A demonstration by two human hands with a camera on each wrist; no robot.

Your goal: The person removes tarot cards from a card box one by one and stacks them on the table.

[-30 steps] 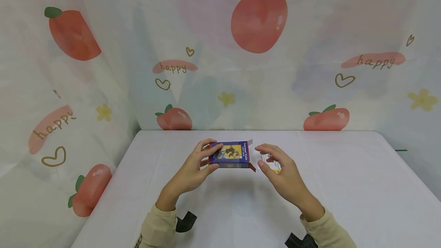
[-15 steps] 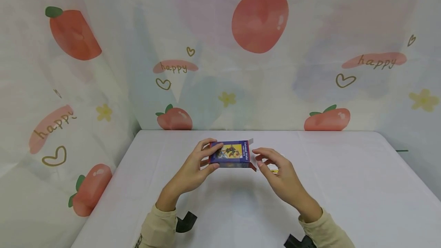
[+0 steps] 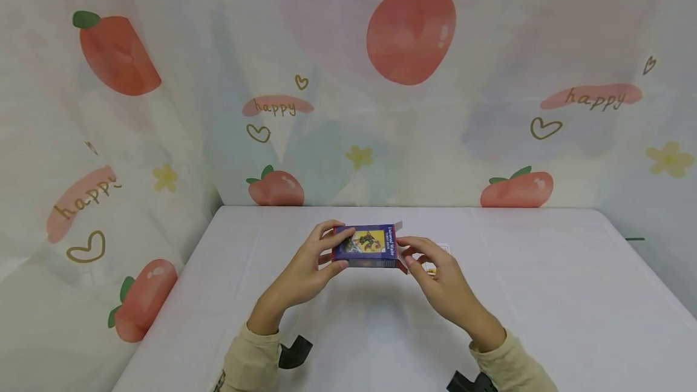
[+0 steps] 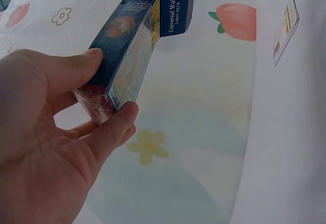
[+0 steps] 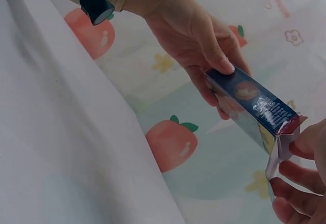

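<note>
A blue tarot deck box (image 3: pixel 365 245), printed "Universal Waite Tarot Deck", is held above the table with its open end to the right. My left hand (image 3: pixel 302 268) grips its left end, thumb and fingers on opposite sides, as the left wrist view shows (image 4: pixel 56 112). The lid flap (image 4: pixel 175 11) stands folded out from the opening. At that end my right hand (image 3: pixel 443 274) has loosely bent fingers (image 5: pixel 288 183) touching the flap, with the thumb by the opening. How firmly they bear on it is hard to see. Cards inside are hidden.
A flat printed card (image 4: pixel 286 29) lies on the white table (image 3: pixel 376 343), partly hidden behind my right hand in the head view. A patterned cloth (image 3: pixel 337 77) with peach prints hangs behind and to the left. Black wrist mounts (image 3: pixel 296 352) are on both sleeves.
My right hand has moved left toward the box's open end, and its thumb and fingers have drawn in around the flap. The left hand and box have barely moved.
</note>
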